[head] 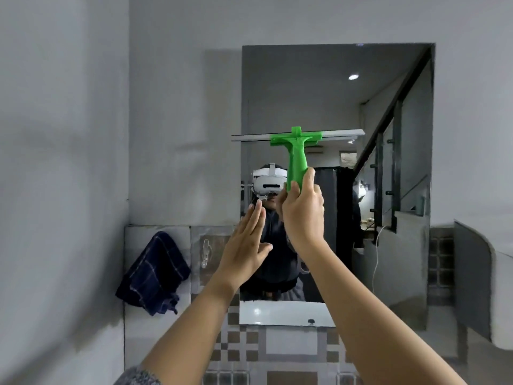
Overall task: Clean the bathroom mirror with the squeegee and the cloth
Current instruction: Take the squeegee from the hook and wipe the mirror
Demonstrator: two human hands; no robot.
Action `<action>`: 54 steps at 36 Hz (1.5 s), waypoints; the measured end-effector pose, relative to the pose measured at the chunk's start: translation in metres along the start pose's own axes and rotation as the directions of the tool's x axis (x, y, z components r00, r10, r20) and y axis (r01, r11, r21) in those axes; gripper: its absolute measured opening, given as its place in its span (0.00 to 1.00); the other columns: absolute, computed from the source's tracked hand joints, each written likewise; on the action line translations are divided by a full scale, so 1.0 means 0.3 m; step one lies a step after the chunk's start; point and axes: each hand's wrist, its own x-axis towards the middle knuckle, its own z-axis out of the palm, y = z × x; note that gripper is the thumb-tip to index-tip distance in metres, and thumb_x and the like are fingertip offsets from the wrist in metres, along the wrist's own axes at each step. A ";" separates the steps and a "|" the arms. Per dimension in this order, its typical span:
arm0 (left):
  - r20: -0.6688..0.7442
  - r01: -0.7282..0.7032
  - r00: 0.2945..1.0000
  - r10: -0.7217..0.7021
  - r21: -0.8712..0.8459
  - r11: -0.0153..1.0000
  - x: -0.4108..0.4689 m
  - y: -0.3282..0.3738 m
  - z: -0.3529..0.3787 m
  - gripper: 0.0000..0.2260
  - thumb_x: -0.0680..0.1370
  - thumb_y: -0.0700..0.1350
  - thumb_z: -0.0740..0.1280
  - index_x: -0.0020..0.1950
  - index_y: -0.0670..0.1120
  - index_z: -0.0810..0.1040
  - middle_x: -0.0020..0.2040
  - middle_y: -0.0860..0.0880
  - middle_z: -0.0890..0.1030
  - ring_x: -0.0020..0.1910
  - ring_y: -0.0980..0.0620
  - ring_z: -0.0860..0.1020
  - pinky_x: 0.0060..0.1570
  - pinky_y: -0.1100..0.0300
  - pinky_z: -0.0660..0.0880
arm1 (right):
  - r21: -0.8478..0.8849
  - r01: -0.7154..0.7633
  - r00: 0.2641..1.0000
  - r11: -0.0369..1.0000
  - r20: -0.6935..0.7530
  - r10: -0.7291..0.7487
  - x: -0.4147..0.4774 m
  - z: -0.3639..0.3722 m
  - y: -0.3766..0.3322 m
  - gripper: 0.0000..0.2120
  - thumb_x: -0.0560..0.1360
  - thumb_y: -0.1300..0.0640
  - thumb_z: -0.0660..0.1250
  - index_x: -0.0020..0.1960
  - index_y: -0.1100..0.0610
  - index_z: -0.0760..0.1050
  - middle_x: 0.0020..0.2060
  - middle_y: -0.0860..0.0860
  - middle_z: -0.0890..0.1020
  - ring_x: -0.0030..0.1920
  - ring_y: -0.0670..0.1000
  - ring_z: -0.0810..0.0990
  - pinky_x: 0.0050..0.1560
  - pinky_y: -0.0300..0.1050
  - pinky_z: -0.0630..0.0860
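Both forearms reached up from the bottom of the view toward the mirror (333,87) on the grey wall. At the end of the right one, the right hand (302,212) was wrapped around the lower part of the green handle of the squeegee (297,154), fingers curled tight, with the long pale blade held level across the glass about halfway up, its left end reaching just past the mirror's left edge. Whether the blade actually pressed on the glass could not be told from this angle. Flat and empty, the left hand (247,245) was raised with fingers together and straight, near the mirror's lower left part; contact with the glass was unclear. Left of the mirror, the cloth (155,276), dark blue with a check pattern, hung on the tiled strip, untouched. The step in hand looked like the squeegee pass, with the lower half of the glass seemingly left to do. Next would call for steady, even pressure on a straight downward pull, keeping the blade level, then a wipe with the cloth.
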 end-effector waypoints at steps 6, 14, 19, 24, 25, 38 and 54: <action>-0.031 0.080 0.996 -0.081 -0.042 0.996 -0.031 0.021 0.032 0.36 0.77 0.46 0.65 0.75 0.45 0.44 0.76 0.53 0.40 0.75 0.56 0.41 0.72 0.57 0.58 | -0.107 0.099 0.994 0.989 0.055 -0.094 -0.023 -0.057 0.050 0.23 0.81 0.54 0.52 0.74 0.55 0.53 0.55 0.58 0.75 0.48 0.60 0.78 0.41 0.54 0.76; -0.045 0.155 0.986 -0.158 -0.063 0.986 -0.022 0.113 0.082 0.39 0.77 0.48 0.65 0.72 0.48 0.36 0.75 0.52 0.37 0.74 0.55 0.38 0.73 0.59 0.46 | -0.294 0.229 0.973 0.928 0.100 -0.208 0.037 -0.184 0.132 0.23 0.80 0.54 0.53 0.73 0.55 0.56 0.53 0.59 0.76 0.45 0.63 0.78 0.35 0.50 0.72; -0.047 0.196 0.979 -0.200 -0.081 0.977 -0.018 0.104 0.084 0.40 0.76 0.48 0.66 0.73 0.49 0.36 0.75 0.52 0.38 0.74 0.54 0.39 0.73 0.57 0.47 | -0.347 0.305 0.951 0.887 0.153 -0.267 0.082 -0.226 0.131 0.22 0.80 0.54 0.54 0.73 0.54 0.56 0.51 0.59 0.75 0.45 0.63 0.78 0.38 0.52 0.74; -0.056 0.208 0.975 -0.214 -0.099 0.973 -0.011 0.080 0.073 0.40 0.76 0.47 0.66 0.72 0.50 0.36 0.75 0.53 0.37 0.74 0.52 0.40 0.71 0.57 0.47 | -0.433 0.377 0.925 0.819 0.216 -0.312 0.136 -0.267 0.127 0.22 0.79 0.53 0.54 0.73 0.52 0.56 0.52 0.59 0.75 0.46 0.62 0.77 0.37 0.49 0.68; -0.057 0.211 0.974 -0.218 -0.102 0.972 -0.011 0.071 0.070 0.40 0.76 0.47 0.66 0.73 0.50 0.36 0.74 0.54 0.37 0.75 0.51 0.40 0.71 0.57 0.46 | -0.446 0.395 0.918 0.803 0.228 -0.325 0.144 -0.275 0.124 0.22 0.79 0.53 0.54 0.73 0.52 0.56 0.52 0.59 0.75 0.46 0.62 0.77 0.37 0.48 0.67; -0.079 0.203 0.975 -0.209 -0.082 0.976 -0.004 0.057 0.077 0.40 0.74 0.47 0.69 0.75 0.44 0.44 0.75 0.52 0.41 0.74 0.52 0.40 0.70 0.55 0.44 | -0.559 0.489 0.872 0.669 0.306 -0.382 0.227 -0.445 0.209 0.22 0.79 0.51 0.54 0.73 0.48 0.57 0.56 0.55 0.76 0.50 0.62 0.78 0.41 0.50 0.69; -0.072 0.202 0.975 -0.209 -0.091 0.975 0.002 0.046 0.090 0.42 0.74 0.48 0.68 0.74 0.45 0.39 0.75 0.52 0.40 0.74 0.51 0.40 0.70 0.49 0.50 | -0.498 0.381 0.923 0.779 0.257 -0.287 0.166 -0.575 0.408 0.21 0.79 0.53 0.57 0.71 0.50 0.59 0.51 0.55 0.76 0.45 0.58 0.76 0.41 0.52 0.75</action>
